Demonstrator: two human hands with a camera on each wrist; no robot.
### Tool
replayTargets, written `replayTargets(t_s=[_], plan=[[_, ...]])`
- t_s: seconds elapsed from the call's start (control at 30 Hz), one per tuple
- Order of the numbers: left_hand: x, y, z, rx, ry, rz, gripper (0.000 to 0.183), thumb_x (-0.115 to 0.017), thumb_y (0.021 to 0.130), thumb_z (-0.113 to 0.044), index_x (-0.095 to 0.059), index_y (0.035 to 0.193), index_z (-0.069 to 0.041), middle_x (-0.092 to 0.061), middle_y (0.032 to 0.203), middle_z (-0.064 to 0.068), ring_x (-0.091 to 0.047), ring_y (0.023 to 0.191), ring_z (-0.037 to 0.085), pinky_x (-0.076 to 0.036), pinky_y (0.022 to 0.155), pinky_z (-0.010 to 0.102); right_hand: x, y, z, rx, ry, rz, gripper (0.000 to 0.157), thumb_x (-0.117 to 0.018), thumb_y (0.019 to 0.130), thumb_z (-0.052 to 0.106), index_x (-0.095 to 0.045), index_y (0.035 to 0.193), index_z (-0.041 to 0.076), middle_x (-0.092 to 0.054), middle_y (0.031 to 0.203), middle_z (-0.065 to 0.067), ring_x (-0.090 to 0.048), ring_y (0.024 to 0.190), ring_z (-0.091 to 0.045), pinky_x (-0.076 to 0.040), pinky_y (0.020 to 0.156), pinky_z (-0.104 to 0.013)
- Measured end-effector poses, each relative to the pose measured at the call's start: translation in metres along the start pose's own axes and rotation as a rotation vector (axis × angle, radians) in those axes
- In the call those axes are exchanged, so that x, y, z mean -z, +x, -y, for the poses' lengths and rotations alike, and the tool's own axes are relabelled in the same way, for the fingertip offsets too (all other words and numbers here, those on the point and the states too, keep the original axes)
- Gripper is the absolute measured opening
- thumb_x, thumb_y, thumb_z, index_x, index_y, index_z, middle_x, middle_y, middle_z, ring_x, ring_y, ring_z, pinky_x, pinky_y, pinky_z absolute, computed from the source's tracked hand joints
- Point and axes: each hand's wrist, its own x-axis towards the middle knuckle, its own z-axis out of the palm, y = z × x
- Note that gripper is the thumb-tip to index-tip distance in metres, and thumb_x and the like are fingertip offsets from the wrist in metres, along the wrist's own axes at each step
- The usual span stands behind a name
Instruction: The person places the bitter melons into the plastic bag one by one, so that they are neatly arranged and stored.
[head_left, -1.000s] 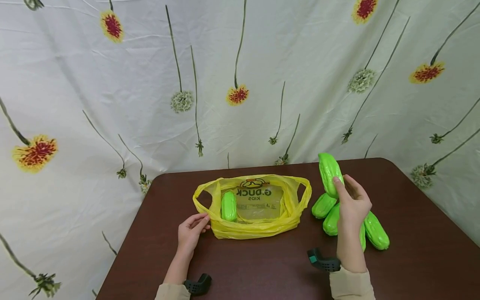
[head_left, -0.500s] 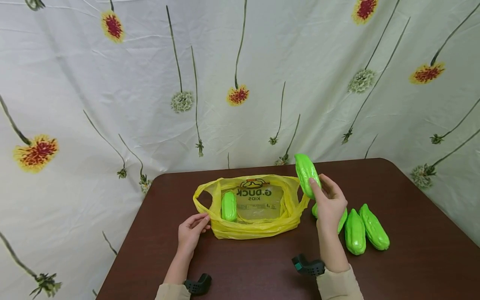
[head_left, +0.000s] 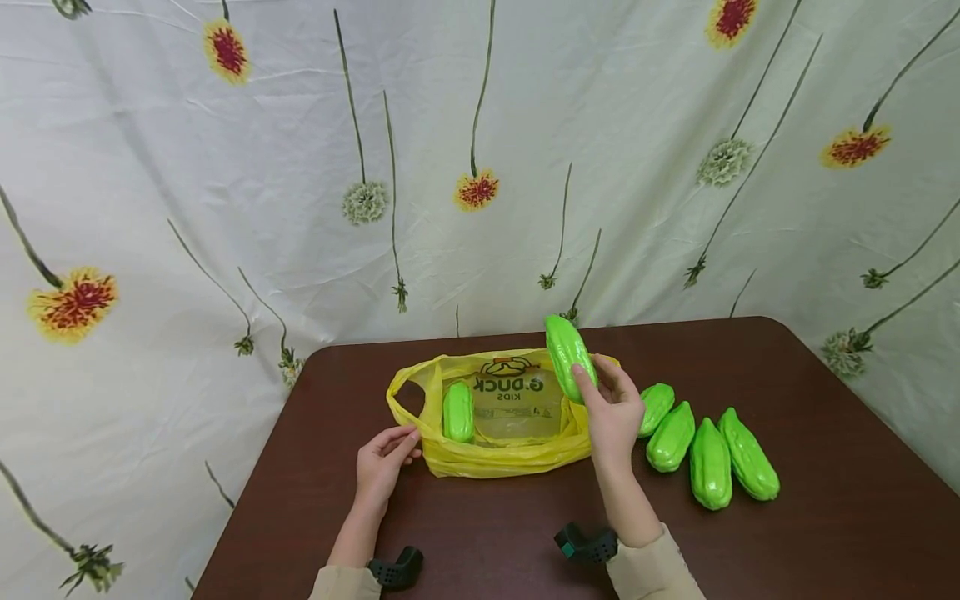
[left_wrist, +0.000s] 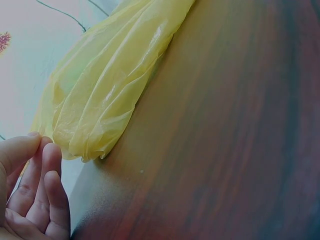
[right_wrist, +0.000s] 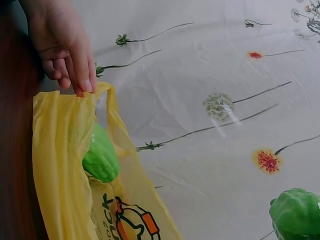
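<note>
Green gourd [head_left: 567,355] is gripped by the right hand [head_left: 617,417]; the left hand [head_left: 381,468] pinches the bag [head_left: 498,460]. I'd keep its mouth spread.

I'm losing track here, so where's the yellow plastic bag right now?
In the head view, the yellow plastic bag sits on the brown table, between the left hand pinching its edge and four green gourds to the right.
</note>
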Motion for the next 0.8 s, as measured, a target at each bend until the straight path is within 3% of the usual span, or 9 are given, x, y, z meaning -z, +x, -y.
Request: replayTargets(t_s=[0.3, 0.5, 0.67, 0.8], plan=[[-0.001, 0.000, -0.001, -0.006, -0.007, -0.009, 0.029, -0.071, 0.085, -0.014, -0.067, 0.108, 0.004, -0.070, 0.093, 0.011, -0.065, 0.067, 0.012, -0.052, 0.064, 0.023, -0.018, -0.013, -0.013, 0.011, -0.032, 0.045, 0.042, -0.075, 0.081, 0.016, -0.063, 0.116, -0.004, -0.062, 0.113, -0.015, -0.060, 0.097, -0.011, -0.047, 0.083, -0.019], [-0.001, 0.001, 0.000, 0.005, -0.002, -0.004, 0.031, -0.071, 0.085, -0.016, -0.067, 0.108, 0.004, -0.070, 0.091, 0.007, -0.065, 0.067, 0.011, -0.052, 0.065, 0.023, -0.026, -0.019, -0.020, -0.035, -0.021, 0.073, 0.040, -0.074, 0.082, 0.012, -0.062, 0.118, -0.002, -0.061, 0.114, -0.016, -0.059, 0.101, -0.020, -0.047, 0.083, -0.021], [-0.001, 0.001, 0.000, -0.001, -0.002, -0.003, 0.031, -0.071, 0.085, -0.016, -0.066, 0.108, 0.004, -0.070, 0.092, 0.007, -0.065, 0.067, 0.011, -0.052, 0.065, 0.022, -0.034, -0.030, -0.009, -0.042, -0.046, 0.089, 0.038, -0.072, 0.083, 0.006, -0.061, 0.116, -0.007, -0.061, 0.112, -0.021, -0.058, 0.103, -0.031, -0.048, 0.087, -0.027], [0.000, 0.001, 0.000, 0.004, -0.004, -0.005, 0.030, -0.071, 0.085, -0.015, -0.067, 0.108, 0.004, -0.070, 0.092, 0.009, -0.065, 0.067, 0.012, -0.053, 0.065, 0.023, -0.038, -0.031, -0.028, -0.047, -0.032, 0.088, 0.040, -0.074, 0.082, 0.013, -0.062, 0.116, -0.005, -0.062, 0.110, -0.018, -0.059, 0.100, -0.028, -0.049, 0.083, -0.024]])
